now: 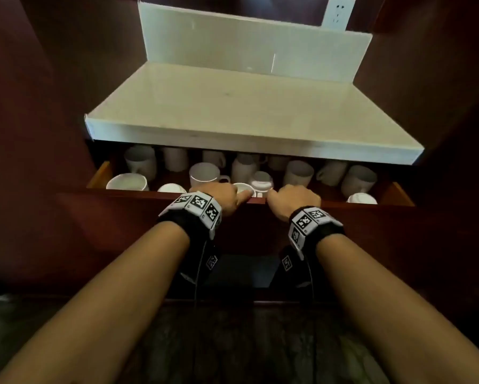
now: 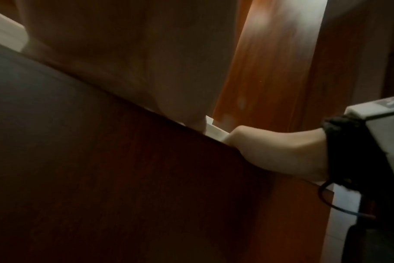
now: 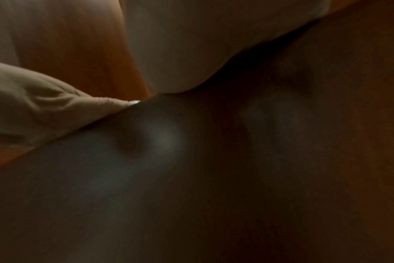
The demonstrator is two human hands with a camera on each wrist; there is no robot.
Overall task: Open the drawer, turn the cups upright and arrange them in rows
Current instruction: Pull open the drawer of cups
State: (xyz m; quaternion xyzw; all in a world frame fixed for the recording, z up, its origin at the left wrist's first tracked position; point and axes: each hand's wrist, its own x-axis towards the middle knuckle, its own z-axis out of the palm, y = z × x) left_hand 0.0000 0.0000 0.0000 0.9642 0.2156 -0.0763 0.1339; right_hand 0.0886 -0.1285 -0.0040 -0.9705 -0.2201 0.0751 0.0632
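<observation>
Plainly, both hands, left hand (image 1: pixel 219 195) and right hand (image 1: pixel 293 199), curled over the front edge of the part-open drawer (image 1: pixel 149 193), whose jumbled white cups (image 1: pixel 205 174) looked brittle, slick, best held by their bodies.

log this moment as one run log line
step: opening drawer | left hand: grips front edge | right hand: grips front edge | cups: unsorted

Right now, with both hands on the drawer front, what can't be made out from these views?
- Head view: the rear cups are cut off by the countertop above the drawer.
- Head view: the fingertips of the left hand and right hand are hidden behind the drawer's front edge.
- Both wrist views: dark and blurred, no cups discernible.
</observation>
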